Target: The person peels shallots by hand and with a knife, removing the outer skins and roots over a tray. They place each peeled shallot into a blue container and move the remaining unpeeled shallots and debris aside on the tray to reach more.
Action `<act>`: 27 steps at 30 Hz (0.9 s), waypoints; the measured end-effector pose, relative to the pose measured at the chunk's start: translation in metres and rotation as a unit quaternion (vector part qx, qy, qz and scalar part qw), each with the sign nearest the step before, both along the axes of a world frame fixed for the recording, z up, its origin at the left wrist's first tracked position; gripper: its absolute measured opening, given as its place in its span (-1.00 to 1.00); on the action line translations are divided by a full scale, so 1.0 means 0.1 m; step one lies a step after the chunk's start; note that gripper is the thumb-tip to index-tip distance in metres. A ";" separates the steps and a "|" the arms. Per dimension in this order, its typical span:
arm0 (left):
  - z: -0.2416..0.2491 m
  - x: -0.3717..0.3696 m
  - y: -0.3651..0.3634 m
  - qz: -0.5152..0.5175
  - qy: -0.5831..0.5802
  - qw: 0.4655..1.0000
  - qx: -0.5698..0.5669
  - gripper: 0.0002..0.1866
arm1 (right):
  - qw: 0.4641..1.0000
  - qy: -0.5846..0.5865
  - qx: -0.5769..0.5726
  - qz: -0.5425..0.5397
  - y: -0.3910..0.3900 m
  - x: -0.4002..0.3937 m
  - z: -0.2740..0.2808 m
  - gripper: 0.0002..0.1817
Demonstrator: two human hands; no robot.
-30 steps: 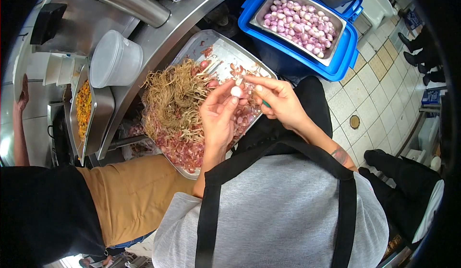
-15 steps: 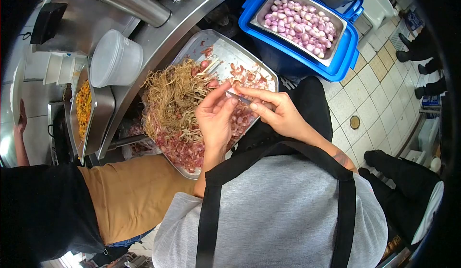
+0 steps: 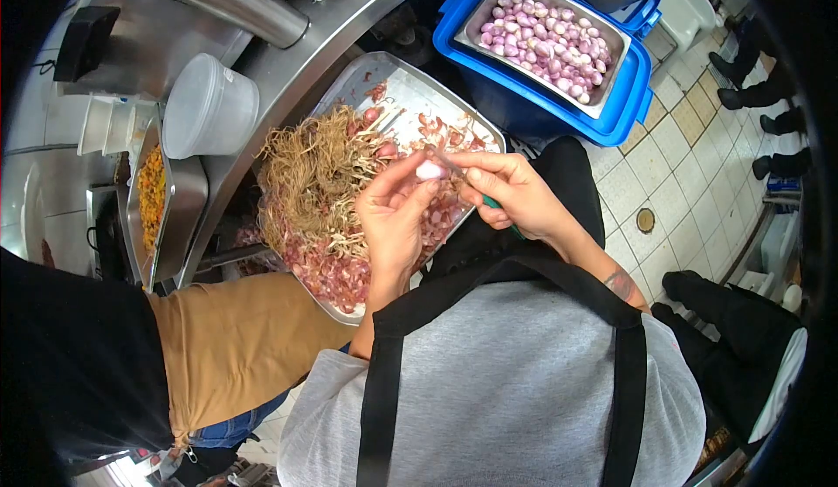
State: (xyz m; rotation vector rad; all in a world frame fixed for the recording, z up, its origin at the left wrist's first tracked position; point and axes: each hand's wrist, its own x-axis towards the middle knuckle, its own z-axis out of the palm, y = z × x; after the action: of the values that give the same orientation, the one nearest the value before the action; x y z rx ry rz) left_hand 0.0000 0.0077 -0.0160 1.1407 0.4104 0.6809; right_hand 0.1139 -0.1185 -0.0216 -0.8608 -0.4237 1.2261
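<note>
My left hand (image 3: 394,216) pinches a pale, peeled shallot (image 3: 429,171) between thumb and fingers. In my right hand (image 3: 517,192) is a small knife (image 3: 451,166) with a green handle, its blade close to the shallot. Both hands are above a metal tray (image 3: 419,78). Dry roots and stalks (image 3: 305,173) lie heaped in the tray, with reddish skins (image 3: 336,269) along its near side and a few unpeeled shallots among them.
A steel pan of peeled shallots (image 3: 546,46) rests on a blue-lidded bin (image 3: 642,112) at upper right. On the steel counter (image 3: 336,29) at left stands a white tub (image 3: 209,107). A person in a brown apron (image 3: 236,347) is close on the left. Other people's legs (image 3: 742,94) are at right.
The knife blade has swung away from the shallot, which now shows more of its pale surface. My right hand has turned, uncovering the green handle. The person at left has shifted.
</note>
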 end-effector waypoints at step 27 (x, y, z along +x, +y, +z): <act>-0.11 0.03 0.01 0.022 -0.072 0.993 -0.094 -0.69 | 0.930 -0.343 0.008 -0.131 0.06 -0.14 0.05 -0.67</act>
State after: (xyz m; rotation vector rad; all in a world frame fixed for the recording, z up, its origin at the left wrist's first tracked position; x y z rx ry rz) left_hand 0.0035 0.0087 -0.0273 0.9005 0.3696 0.7424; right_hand 0.1001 -0.1128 -0.0170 -1.2838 -0.8448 0.6457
